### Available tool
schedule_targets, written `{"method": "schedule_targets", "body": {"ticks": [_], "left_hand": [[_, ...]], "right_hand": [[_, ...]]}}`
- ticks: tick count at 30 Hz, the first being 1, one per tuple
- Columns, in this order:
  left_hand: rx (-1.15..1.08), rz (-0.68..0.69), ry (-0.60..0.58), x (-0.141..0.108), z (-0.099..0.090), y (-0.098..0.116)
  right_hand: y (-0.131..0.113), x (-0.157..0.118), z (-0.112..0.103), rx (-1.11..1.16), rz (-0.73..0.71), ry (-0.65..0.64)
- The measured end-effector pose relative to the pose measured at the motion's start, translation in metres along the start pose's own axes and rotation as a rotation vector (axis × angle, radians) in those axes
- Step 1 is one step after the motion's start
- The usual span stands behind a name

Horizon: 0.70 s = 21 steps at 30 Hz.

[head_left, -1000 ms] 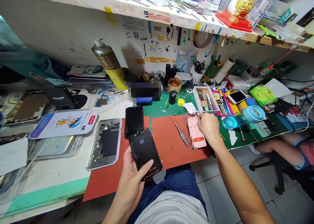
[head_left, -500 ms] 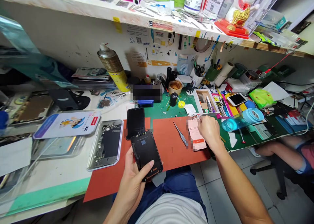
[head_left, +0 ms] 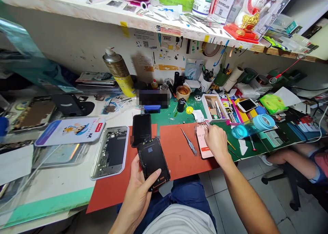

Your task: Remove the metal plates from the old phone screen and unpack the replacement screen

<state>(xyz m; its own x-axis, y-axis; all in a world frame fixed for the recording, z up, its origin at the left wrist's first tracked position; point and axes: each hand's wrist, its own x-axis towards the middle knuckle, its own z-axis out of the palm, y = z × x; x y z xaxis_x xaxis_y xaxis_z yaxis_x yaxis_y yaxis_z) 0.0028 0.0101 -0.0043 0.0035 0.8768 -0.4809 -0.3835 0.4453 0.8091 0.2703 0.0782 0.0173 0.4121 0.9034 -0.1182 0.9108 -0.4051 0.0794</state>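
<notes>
My left hand [head_left: 142,179] grips a black phone screen assembly [head_left: 152,158], its back side turned up and my thumb across its lower end. Behind it, another black phone screen [head_left: 141,128] lies on the orange mat [head_left: 176,148]. My right hand [head_left: 216,141] is closed in a pinch over a phone showing a timer [head_left: 202,141]. Thin metal tips, apparently tweezers [head_left: 207,122], stick out past the fingers beside a white tissue [head_left: 198,116]; most of the tool is hidden. A grey pen-like tool [head_left: 188,140] lies between the hands.
An opened phone housing [head_left: 112,153] lies at the left in a clear tray. A spray can [head_left: 120,71], a white parts box [head_left: 214,107] and a blue bottle [head_left: 253,125] stand along the back and right. A shelf [head_left: 102,18] overhangs the bench. Another person's leg [head_left: 289,158] shows at right.
My right hand has shifted slightly left and down, covering more of the timer phone's right side. My left hand keeps its hold on the screen assembly, almost unmoved.
</notes>
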Motion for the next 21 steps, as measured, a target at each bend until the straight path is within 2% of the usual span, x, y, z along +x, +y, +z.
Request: {"method": "schedule_targets", "body": {"ticks": [10,21], "left_hand": [[0.008,-0.008,0.017,0.000,0.002,0.001],[0.001,-0.013,0.006,0.002,-0.001,0.001]], "right_hand": [[-0.004,0.014,0.010,0.001,0.020,-0.019],[-0.001,0.024,-0.005,-0.028,0.013,-0.047]]}}
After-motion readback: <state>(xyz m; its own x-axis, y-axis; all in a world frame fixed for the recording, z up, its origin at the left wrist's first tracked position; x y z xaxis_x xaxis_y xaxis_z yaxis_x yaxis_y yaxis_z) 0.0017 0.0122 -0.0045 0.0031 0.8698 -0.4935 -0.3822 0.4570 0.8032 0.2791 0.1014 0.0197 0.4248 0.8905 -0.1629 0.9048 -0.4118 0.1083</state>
